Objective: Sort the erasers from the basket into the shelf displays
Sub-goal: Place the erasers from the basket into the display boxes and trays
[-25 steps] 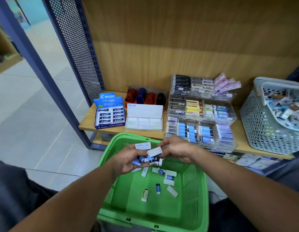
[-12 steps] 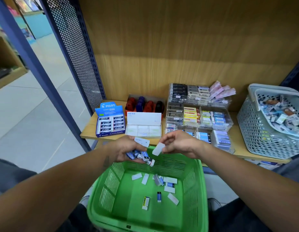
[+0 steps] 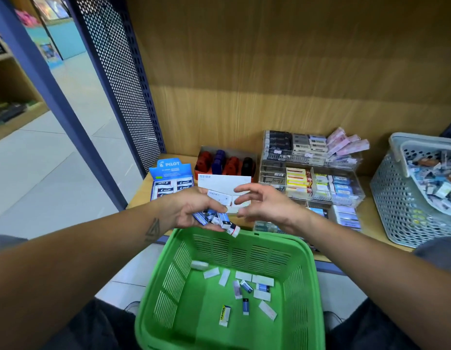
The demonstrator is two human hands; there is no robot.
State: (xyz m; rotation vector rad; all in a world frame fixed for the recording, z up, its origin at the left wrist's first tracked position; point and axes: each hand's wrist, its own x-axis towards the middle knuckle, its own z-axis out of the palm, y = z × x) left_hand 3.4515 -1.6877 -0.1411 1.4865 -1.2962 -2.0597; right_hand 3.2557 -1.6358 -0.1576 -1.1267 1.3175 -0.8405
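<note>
Can't count the erasers [image 3: 214, 219] bunched in my left hand [image 3: 191, 210]; the fingers cover most of them. Right hand [image 3: 264, 208] is motion-blurred at the fingertips, so I can't tell if it touches the white eraser [image 3: 220, 197]. White box [image 3: 224, 181] is half hidden behind both hands. Grey basket [image 3: 396, 198] is cut off by the right edge, its contents too small to read. Green basket [image 3: 305, 286] near rim runs off the bottom edge. Labels in the clear display [image 3: 320, 173] are illegible.
</note>
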